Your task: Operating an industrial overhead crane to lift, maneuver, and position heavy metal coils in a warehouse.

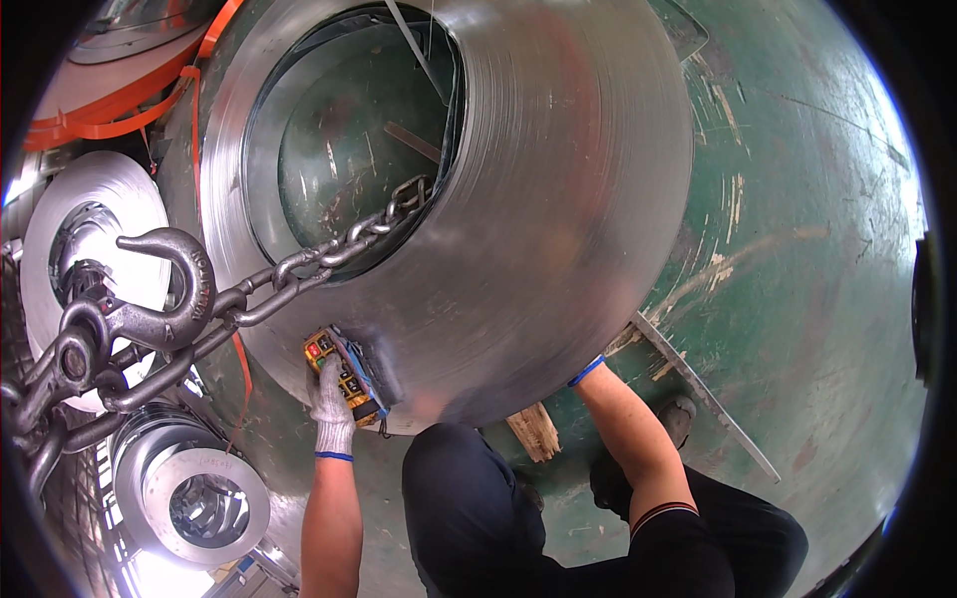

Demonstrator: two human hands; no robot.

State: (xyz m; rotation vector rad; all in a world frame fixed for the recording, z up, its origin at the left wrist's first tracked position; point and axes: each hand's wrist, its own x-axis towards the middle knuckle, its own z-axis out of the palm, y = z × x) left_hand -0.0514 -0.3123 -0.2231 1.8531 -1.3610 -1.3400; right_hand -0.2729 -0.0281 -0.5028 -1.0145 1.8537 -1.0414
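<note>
Head view, left hand (pixel 330 396) grip clenched on yellow remote (pixel 342 377), right hand's grip hidden behind steel coil (pixel 558 199).

At centre, the big silver steel coil (pixel 518 199) shines grey. The remote control (pixel 344 377) is yellow with red buttons, the knitted glove (pixel 331 404) white with blue cuff, the floor (pixel 797 249) scratched green, the straps (pixel 130 110) at upper left orange.

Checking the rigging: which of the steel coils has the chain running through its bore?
The big steel coil right before the person; the chain passes through its bore, unlike the smaller coils at left.
</note>
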